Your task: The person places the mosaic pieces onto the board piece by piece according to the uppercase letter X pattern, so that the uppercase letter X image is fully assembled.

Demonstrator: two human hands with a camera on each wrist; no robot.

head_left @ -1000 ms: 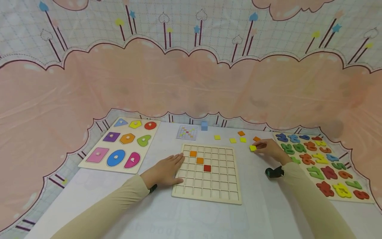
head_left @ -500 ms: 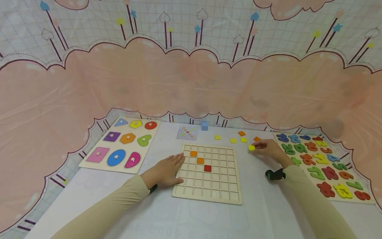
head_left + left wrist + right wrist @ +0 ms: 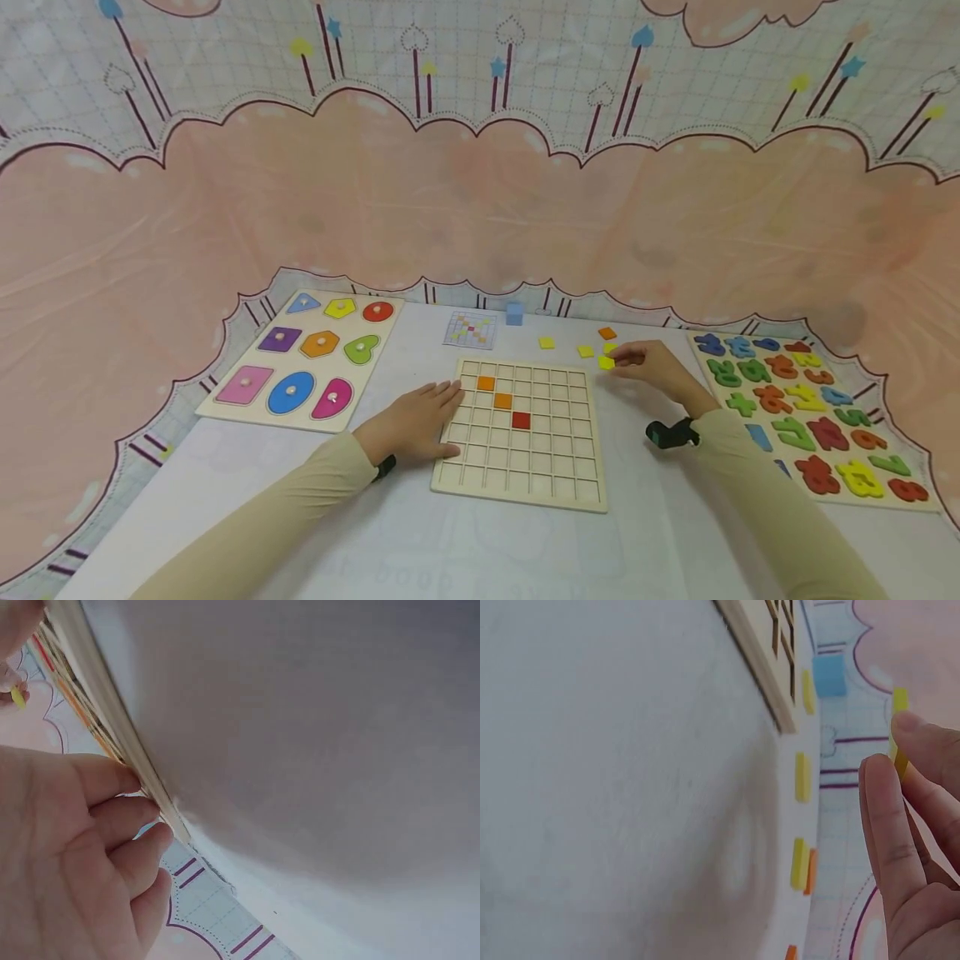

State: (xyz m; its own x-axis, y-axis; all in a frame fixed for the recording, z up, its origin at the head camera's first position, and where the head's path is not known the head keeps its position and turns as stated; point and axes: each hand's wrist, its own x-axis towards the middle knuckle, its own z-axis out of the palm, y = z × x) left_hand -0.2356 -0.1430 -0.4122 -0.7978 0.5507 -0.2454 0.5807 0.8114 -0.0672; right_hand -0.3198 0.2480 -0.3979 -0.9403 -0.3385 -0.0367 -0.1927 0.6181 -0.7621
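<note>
Pinching a yellow tile (image 3: pixel 606 362) between fingertips, the right hand (image 3: pixel 651 367) holds it just off the far right corner of the grid board (image 3: pixel 520 433); the left hand (image 3: pixel 411 425) lies flat, fingers straight, against the board's left edge on the surface (image 3: pixel 660 517).

yellow tile (image 3: pixel 606 362) pinched in right hand (image 3: pixel 651 367); grid board (image 3: pixel 521 492) pale wood, holding two orange squares (image 3: pixel 486 383), one red square (image 3: pixel 521 421); sleeves (image 3: pixel 300 500) beige
</note>
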